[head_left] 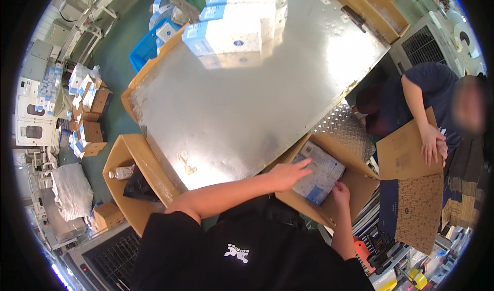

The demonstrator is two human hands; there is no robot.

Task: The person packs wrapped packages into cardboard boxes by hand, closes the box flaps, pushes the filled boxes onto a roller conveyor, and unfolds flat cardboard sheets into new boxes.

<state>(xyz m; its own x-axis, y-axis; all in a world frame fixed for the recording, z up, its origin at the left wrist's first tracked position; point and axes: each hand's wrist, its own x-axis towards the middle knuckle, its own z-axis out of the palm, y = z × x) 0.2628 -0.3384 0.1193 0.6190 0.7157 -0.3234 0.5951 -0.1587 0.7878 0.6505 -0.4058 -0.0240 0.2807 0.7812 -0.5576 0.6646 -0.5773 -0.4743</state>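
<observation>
In front of me, slightly right, an open cardboard box (363, 178) holds pale, speckled soft packs (320, 168) lying side by side. My left hand (292, 176) reaches over the box's near left edge, its fingers stretched out toward the packs and holding nothing. At the packs' right edge, my right hand (340, 194) is inside the box with its fingers bent together on that edge. The left forearm crosses in front of the metal table; part of the box's inside is hidden by my hands.
On the metal table (221, 111) stand several white and blue packs (226, 36). Another open carton (116, 188), with a bottle (121, 173) and a black bag inside, is at left. At right, a co-worker's hands (432, 143) rest on an open printed carton (411, 162). A blue crate (138, 57) stands beyond the table.
</observation>
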